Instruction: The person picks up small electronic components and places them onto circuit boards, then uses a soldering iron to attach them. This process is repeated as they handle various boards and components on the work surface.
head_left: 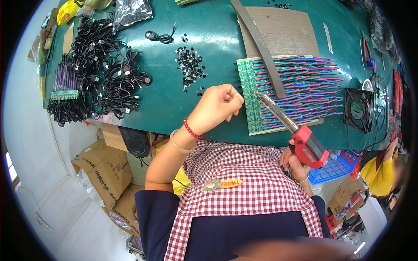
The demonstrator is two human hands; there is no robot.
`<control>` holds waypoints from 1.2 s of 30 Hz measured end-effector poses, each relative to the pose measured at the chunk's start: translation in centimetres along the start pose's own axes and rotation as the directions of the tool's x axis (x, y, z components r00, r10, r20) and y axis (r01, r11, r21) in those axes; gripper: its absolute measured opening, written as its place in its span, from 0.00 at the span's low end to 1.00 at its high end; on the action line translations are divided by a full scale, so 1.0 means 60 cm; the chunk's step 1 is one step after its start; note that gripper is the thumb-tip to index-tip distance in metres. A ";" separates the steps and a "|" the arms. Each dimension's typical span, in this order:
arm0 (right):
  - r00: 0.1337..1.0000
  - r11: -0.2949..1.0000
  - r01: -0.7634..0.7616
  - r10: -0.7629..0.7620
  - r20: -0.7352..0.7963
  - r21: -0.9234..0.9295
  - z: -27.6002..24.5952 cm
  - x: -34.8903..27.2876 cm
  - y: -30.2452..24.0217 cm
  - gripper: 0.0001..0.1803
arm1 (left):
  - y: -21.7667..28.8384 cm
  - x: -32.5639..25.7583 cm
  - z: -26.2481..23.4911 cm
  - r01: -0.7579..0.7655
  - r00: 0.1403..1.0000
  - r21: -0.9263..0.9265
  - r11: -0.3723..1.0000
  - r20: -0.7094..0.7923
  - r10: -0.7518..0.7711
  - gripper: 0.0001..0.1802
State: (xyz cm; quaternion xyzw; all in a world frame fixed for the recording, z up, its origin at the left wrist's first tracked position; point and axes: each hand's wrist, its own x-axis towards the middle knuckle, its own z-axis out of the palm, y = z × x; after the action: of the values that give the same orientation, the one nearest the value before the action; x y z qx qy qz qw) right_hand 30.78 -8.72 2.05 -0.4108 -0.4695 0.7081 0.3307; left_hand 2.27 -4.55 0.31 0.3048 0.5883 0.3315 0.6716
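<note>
My right hand [297,164] is closed round the grip of a red and black soldering gun [310,148]. The gun's long metal barrel slants up to the left, and its tip is over the green circuit board panel [253,114], near its left part. Rows of dark red and blue wires [300,93] run rightward from the panel. My left hand [220,104] is at the panel's left edge, fingers curled in and pressed together; whatever they pinch is hidden. Small black connectors [190,65] lie in a loose pile beyond that hand.
A grey metal bar [257,39] lies across the wires and a brown board [291,26]. Black cable bundles [104,71] cover the table's left side, and one coiled cable [160,37] lies apart. A black fan [358,109] and pliers [369,61] are at the right.
</note>
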 end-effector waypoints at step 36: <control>0.990 0.989 0.084 -0.069 -0.120 0.125 0.102 0.074 -0.062 0.21 | -0.003 -0.060 0.029 -0.398 0.914 -0.466 0.790 -0.276 0.298 0.06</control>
State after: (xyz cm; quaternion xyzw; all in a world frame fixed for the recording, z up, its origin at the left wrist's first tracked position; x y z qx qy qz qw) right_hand 23.68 -6.09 5.69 -0.4104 -0.4179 0.6990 0.4104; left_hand 3.70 -7.59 2.48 0.1858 0.4728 0.6215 0.5963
